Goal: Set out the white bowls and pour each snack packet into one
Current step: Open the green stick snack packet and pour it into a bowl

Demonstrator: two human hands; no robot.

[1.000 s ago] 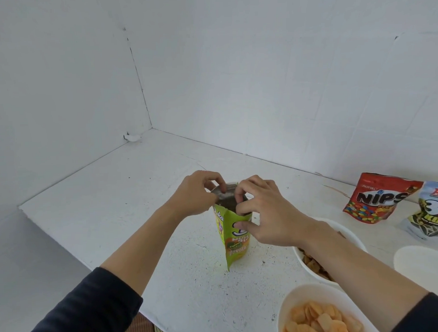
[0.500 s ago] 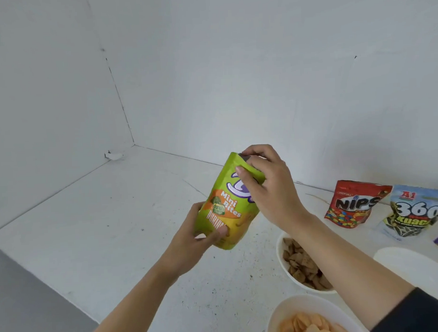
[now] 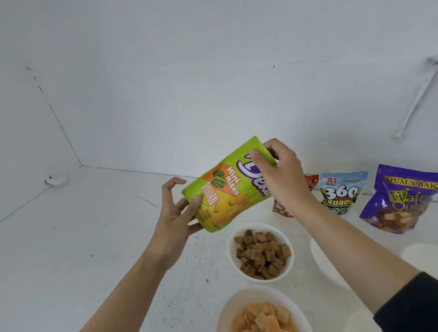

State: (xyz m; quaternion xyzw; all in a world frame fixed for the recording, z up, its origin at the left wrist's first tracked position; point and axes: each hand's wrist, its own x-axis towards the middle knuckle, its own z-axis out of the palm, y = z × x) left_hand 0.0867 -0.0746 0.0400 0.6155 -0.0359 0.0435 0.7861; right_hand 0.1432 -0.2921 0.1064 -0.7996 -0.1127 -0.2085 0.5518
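Observation:
A green and orange snack packet (image 3: 224, 188) is tilted in the air above the table, its top end up and to the right. My right hand (image 3: 281, 173) pinches its top edge. My left hand (image 3: 176, 210) grips its bottom end from below with thumb and fingers. Below the packet a white bowl (image 3: 233, 250) holds brown square snacks. Nearer me another white bowl (image 3: 224, 313) holds orange chips. A further white bowl (image 3: 325, 266) lies partly hidden under my right forearm.
Against the back wall stand a red packet (image 3: 281, 209), a blue and black packet (image 3: 342, 193) and a purple packet (image 3: 402, 200). The white table (image 3: 78, 247) meets walls at the left and back. More white dishware (image 3: 427, 254) sits at the right edge.
The packet went from standing on the table, both hands at its open top, to being lifted and tilted. My left hand moved to its bottom. The view has shifted right, showing the purple packet.

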